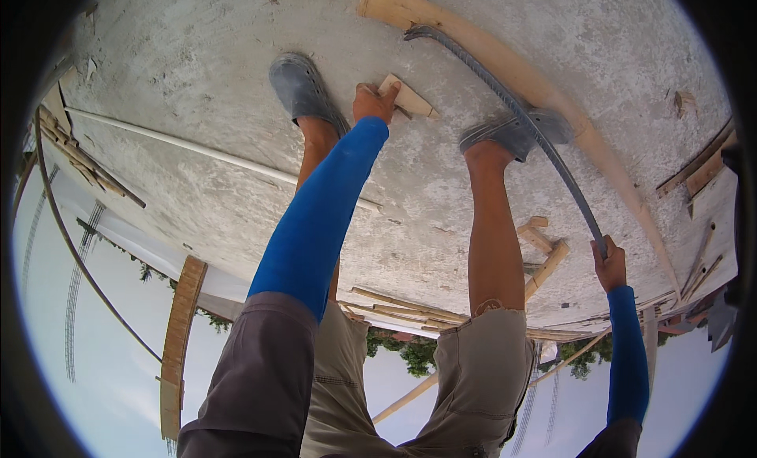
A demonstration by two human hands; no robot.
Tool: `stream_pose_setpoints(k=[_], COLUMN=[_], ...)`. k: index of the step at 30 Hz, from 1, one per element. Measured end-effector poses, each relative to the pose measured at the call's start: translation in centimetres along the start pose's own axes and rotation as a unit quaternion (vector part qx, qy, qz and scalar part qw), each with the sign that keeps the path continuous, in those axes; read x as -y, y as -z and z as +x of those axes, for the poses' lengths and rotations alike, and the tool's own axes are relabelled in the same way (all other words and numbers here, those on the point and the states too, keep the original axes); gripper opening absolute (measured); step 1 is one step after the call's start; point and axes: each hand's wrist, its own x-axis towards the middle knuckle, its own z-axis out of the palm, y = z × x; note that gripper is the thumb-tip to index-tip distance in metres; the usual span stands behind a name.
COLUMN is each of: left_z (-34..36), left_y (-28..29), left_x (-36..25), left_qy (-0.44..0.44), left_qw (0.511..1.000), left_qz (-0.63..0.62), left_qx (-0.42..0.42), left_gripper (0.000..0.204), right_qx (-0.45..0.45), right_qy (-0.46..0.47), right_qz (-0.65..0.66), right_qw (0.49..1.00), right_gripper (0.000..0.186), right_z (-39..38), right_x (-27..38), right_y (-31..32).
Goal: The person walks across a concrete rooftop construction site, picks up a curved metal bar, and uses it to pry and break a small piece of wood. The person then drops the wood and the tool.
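My left hand (374, 103) is closed on one end of a small flat piece of wood (412, 97), holding it low over the concrete between my feet. My right hand (609, 265), out to the right, grips the near end of a long dark pry bar (553, 154). The bar has a ribbed shank, and its forked, curved tip lies near the far end of a long wooden plank (473, 48). Midway along, the bar passes over my right clog (505, 134). Whether the tip touches the plank cannot be told.
My left clog (298, 87) is planted on the rough concrete slab (197, 79). A thin white pipe (205, 149) lies at the left. Nailed wooden pieces (548, 265) rest by my right leg. Loose timber (87, 162) lies at the left edge, and more boards (714, 162) at the right.
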Motion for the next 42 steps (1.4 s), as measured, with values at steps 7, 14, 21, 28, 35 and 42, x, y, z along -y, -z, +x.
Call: stream_pose_setpoints(k=[7,14,21,28,35,42], left_z=[-2.9,-6.2,-6.4,-11.3,-13.5,-10.5], left_y=[-0.9,-0.2,0.3,7.3,15.5,19.7], left_x=[-4.2,-7.7,-7.0,-3.7,-2.1,-7.0], left_qy=[-0.107,-0.071,-0.120,-0.179,-0.211,-0.277], left_qw=[0.992,0.891,0.943,0.961,0.960,0.952], left_qz=[-0.056,-0.424,-0.255,-0.041,0.044,0.104], left_qx=[-0.042,0.143,0.177,0.205,0.181,0.076], left_gripper=[0.051,0.043,0.037,0.055,0.053,0.059], right_qx=[-0.037,-0.058,-0.025,0.043,0.003,-0.010], right_qy=[-0.017,-0.063,-0.097,-0.242,-0.279,-0.308], right_qz=[0.031,-0.043,-0.033,0.201,0.379,0.616], right_qw=[0.999,0.995,0.994,0.948,0.882,0.725], right_gripper=[0.031,0.031,0.029,0.026,0.022,0.023], right_z=[-2.5,-11.2,-18.4,-27.8,-31.7,-30.8], right_x=[3.0,11.9,24.4,35.5,35.3,31.9], right_y=[1.3,6.2,8.9,8.7,5.3,4.4])
